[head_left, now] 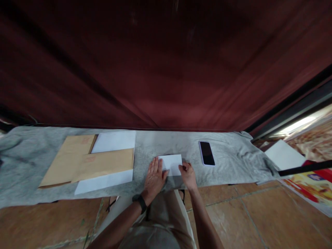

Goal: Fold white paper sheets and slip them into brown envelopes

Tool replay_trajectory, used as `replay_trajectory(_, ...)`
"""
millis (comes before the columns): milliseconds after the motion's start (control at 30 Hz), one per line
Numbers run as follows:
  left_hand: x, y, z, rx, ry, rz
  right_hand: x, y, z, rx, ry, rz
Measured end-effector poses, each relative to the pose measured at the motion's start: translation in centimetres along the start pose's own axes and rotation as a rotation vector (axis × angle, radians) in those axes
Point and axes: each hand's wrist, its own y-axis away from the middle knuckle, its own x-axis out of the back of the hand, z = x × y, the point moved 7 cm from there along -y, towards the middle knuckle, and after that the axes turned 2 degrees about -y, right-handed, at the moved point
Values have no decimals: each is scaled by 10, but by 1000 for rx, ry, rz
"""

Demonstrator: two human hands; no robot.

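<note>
A small white piece of paper lies on the grey cloth right in front of me; whether it is folded I cannot tell. My left hand rests flat along its left edge, fingers stretched out and thumb over the paper. At the right edge, my right hand has its thumb and curled fingers closed on the paper. Right of that hand lies a phone with a dark screen and a pale case.
Brown envelopes and white sheets overlap on the left of the grey cloth. A dark red curtain hangs behind. At the right are a white box-like thing, a black bar and a colourful printed package.
</note>
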Motion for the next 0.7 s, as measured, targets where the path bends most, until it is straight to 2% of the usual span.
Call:
replay_trajectory(200, 3, 11, -1, 43, -32, -1, -13, 0, 4, -107, -304, -87)
replay_trajectory(300, 5, 9, -4, 45, 68, 2, -17, 0, 5, -113, -382, -71)
replay_trajectory(367, 6, 5, -11, 94, 226, 22, -17, 1, 8, -148, -446, -43)
replay_trajectory(500, 6, -7, -38, 402, 687, 68, -16, 5, 15, -239, -608, -60)
replay_trajectory(600, -1, -16, -43, 569, 1007, -23, -14, 8, 10, -216, -716, -125)
replay_trajectory(700, -1, -18, -40, 639, 1134, -76, -13, 11, 10, -256, -765, -159)
